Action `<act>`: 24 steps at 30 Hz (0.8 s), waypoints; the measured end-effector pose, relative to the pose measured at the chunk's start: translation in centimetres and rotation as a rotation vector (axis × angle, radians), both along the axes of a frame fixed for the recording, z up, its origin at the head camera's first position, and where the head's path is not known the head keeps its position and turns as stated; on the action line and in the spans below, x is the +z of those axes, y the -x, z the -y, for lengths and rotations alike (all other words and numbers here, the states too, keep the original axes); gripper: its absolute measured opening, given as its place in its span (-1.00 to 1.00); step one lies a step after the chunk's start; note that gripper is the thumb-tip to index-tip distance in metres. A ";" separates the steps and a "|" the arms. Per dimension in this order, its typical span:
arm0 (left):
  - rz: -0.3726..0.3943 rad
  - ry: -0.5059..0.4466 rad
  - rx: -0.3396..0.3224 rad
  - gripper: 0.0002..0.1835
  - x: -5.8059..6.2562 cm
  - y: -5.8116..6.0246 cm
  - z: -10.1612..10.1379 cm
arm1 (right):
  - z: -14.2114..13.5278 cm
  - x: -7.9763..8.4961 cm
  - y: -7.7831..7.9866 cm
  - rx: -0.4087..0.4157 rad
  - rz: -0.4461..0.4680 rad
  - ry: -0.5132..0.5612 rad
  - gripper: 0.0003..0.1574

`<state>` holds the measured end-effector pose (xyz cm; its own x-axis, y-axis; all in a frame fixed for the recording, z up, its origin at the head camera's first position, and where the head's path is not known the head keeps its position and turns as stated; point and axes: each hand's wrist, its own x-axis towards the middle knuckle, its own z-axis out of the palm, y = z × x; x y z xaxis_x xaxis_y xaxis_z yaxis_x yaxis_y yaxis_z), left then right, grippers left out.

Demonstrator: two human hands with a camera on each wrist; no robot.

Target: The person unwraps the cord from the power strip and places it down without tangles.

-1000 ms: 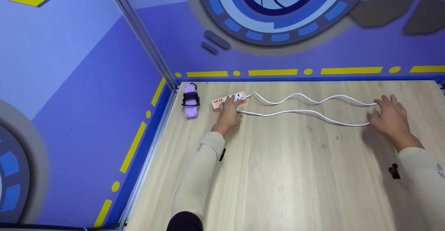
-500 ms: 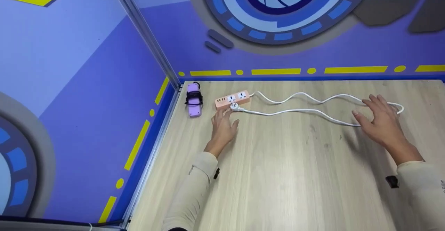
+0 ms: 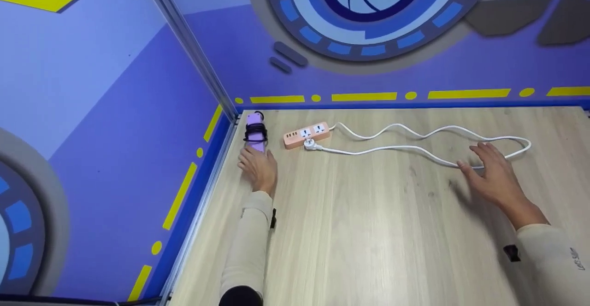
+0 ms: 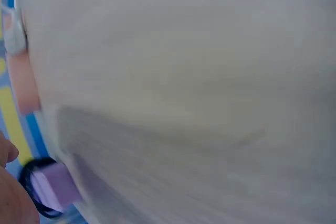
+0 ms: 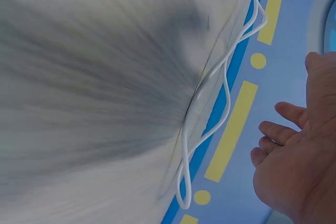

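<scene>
At the back left, a purple power strip [image 3: 254, 120] lies on the table, a black cord [image 3: 256, 132] wound around its middle. My left hand [image 3: 259, 170] reaches over its near end, fingers loosely extended and overlapping it in the head view. The left wrist view shows the purple strip's end just beyond the thumb. To its right rests a peach power strip [image 3: 295, 141] with white sockets. A white plug [image 3: 309, 144] sits against its front side, and its white cable [image 3: 392, 148] is laid out in a long loop. My right hand [image 3: 495, 177], fingers spread, hovers by the loop's right end.
The light wooden table [image 3: 368, 232] meets a blue patterned wall [image 3: 387, 82] at the back. Another blue panel [image 3: 138, 126] rises on the left, joined at the corner by a metal post [image 3: 193, 52].
My left hand has left the peach power strip and plug and moved left to the purple one. My right hand has released the cable and drawn back toward me.
</scene>
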<state>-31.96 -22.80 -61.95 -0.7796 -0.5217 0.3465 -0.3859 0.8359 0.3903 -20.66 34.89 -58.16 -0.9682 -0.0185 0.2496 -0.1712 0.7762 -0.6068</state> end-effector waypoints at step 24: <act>0.251 -0.318 0.212 -0.09 0.1 5.5 0.5 | -3.5 1.1 -1.4 -0.106 0.103 0.065 -0.24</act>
<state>-37.45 -23.27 -61.80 -0.6833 -0.7289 -0.0425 -0.6512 0.5821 0.4870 -19.30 38.43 -57.07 -0.9844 0.0981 0.1462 -0.0247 0.7453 -0.6662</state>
